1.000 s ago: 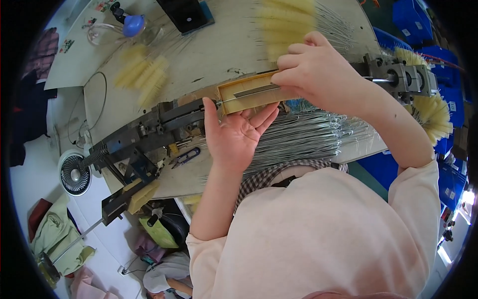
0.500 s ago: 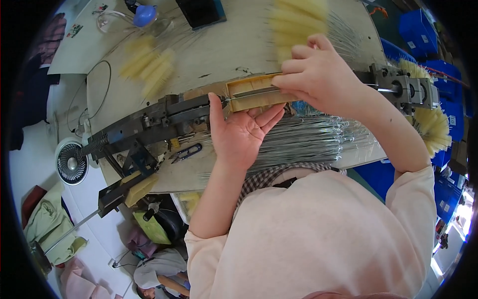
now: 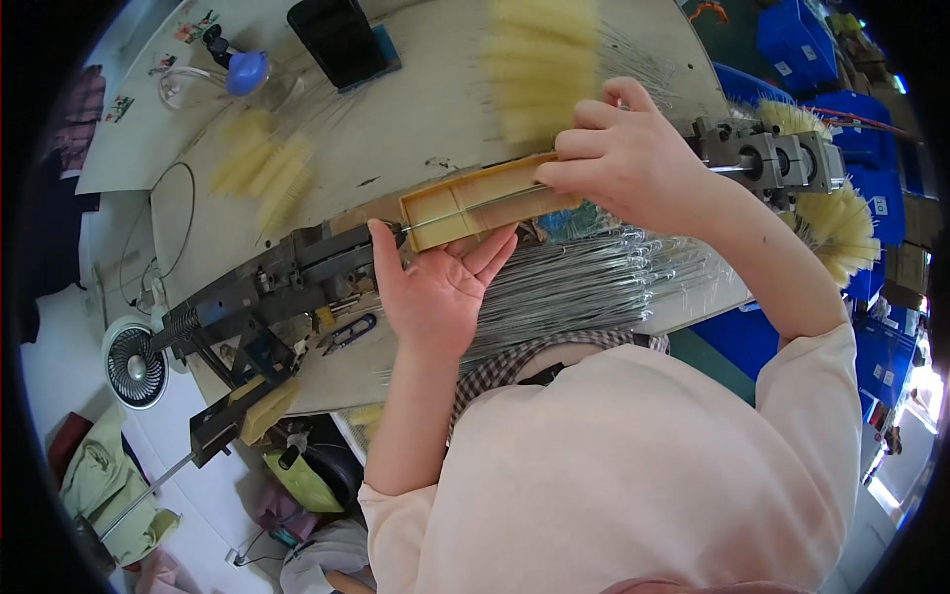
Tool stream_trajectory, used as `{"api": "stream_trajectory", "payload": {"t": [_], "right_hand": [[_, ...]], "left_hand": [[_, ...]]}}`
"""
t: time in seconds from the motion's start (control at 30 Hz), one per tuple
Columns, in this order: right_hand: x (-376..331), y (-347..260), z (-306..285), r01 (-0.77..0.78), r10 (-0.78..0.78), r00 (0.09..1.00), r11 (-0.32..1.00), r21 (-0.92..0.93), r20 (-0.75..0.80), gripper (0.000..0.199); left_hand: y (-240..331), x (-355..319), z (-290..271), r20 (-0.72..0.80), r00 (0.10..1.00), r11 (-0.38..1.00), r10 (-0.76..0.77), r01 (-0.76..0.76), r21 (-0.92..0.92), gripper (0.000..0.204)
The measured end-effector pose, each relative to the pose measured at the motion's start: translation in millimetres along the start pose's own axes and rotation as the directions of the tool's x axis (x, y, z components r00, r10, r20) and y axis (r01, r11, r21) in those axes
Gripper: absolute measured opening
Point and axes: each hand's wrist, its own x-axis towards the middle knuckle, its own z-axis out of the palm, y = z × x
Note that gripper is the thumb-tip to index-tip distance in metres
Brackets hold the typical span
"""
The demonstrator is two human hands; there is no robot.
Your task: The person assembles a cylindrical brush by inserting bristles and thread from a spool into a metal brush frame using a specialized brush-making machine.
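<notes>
A long, shallow yellow tray (image 3: 426, 210) lies along the dark metal bench fixture (image 3: 341, 247), with a thin metal wire (image 3: 485, 204) running along its inside. My left hand (image 3: 430, 297) is palm up at the tray's near side, thumb spread by its left end and fingers stretched beneath its edge; it is open. Over the right part of the tray, my right hand (image 3: 628, 163) pinches the wire, with its fingertips near the tray's inner surface. Its curled fingers partly hide that grip. Below the tray, many straight metal wires (image 3: 554, 287) lie in a bundle.
Yellow bristle bundles (image 3: 539, 69) stand behind the tray, and others (image 3: 262, 163) lie at left. A metal clamp block (image 3: 772, 158) sits at the right. Small blue snips (image 3: 348, 334) rest near the front edge. A black box (image 3: 341, 45) and a fan (image 3: 136, 364) are further off.
The whole view has shifted. Relative to the tray, my right hand has slid to the right, uncovering more of it. My left hand stays open under the tray's left part.
</notes>
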Motion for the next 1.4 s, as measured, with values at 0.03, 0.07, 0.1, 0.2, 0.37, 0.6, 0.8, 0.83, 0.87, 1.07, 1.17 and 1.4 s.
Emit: {"api": "stream_trajectory", "payload": {"t": [0.03, 0.07, 0.1, 0.2, 0.37, 0.6, 0.8, 0.83, 0.87, 1.07, 1.17, 1.4], "right_hand": [[-1.1, 1.5, -1.6, 0.004, -0.004, 1.0, 1.0, -0.002, -0.002, 0.022], [-4.3, 3.0, -4.2, 0.016, -0.013, 0.997, 0.999, 0.043, -0.074, 0.021], [-7.8, 2.9, -6.0, 0.034, -0.021, 0.989, 0.995, 0.089, -0.144, 0.021], [-16.1, -5.8, -6.7, 0.096, -0.079, 0.992, 0.977, 0.188, -0.1, 0.018], [-5.8, 4.2, 0.2, 0.047, 0.008, 0.985, 0.951, 0.306, -0.175, 0.022], [13.5, 1.7, 3.9, 0.058, -0.048, 0.995, 0.992, 0.115, -0.091, 0.013], [24.6, -7.6, 5.4, 0.067, -0.066, 0.998, 0.996, 0.058, -0.017, 0.012], [24.8, -8.0, 5.2, 0.054, -0.055, 0.998, 0.994, 0.097, 0.008, 0.01], [25.1, -8.6, 4.3, 0.055, -0.057, 0.998, 0.994, 0.095, 0.009, 0.01], [10.7, -25.0, 0.3, 0.166, -0.138, 0.974, 0.975, 0.15, -0.182, 0.025], [7.7, -24.3, 4.8, 0.116, -0.12, 0.989, 0.992, -0.045, -0.085, 0.021], [20.3, -0.7, 5.1, 0.089, -0.08, 0.994, 0.989, 0.116, -0.08, 0.017]], "left_hand": [[0.0, 0.1, -0.8, 0.017, 1.0, 0.999, -0.013, 0.013, -0.038, 0.084], [0.2, 0.7, -1.9, 0.034, 0.999, 0.997, -0.024, 0.026, -0.076, 0.083], [-0.4, 0.6, -2.9, 0.032, 0.999, 0.997, -0.019, 0.021, -0.076, 0.083], [-1.9, 1.1, -6.2, 0.044, 0.999, 0.983, -0.026, 0.033, -0.179, 0.082], [0.0, -0.3, -2.5, 0.047, 0.998, 0.997, -0.037, 0.04, -0.062, 0.082], [-1.5, 1.7, 0.0, 0.042, 0.999, 1.0, -0.017, 0.016, 0.018, 0.086], [-0.4, 1.1, -0.4, 0.064, 0.998, 1.0, -0.004, 0.003, 0.016, 0.08], [-0.6, 1.4, -1.1, 0.067, 0.998, 1.0, -0.006, 0.005, 0.022, 0.081], [-0.5, 1.5, -1.6, 0.07, 0.998, 1.0, -0.008, 0.006, 0.028, 0.081], [-2.8, 1.3, -5.9, 0.039, 0.999, 0.996, -0.015, 0.018, -0.082, 0.083], [-1.4, -0.2, 2.7, 0.016, 1.0, 0.999, -0.011, 0.011, -0.048, 0.083], [-1.3, 1.6, 4.7, 0.0, 1.0, 1.0, -0.011, 0.011, 0.018, 0.083]]}}
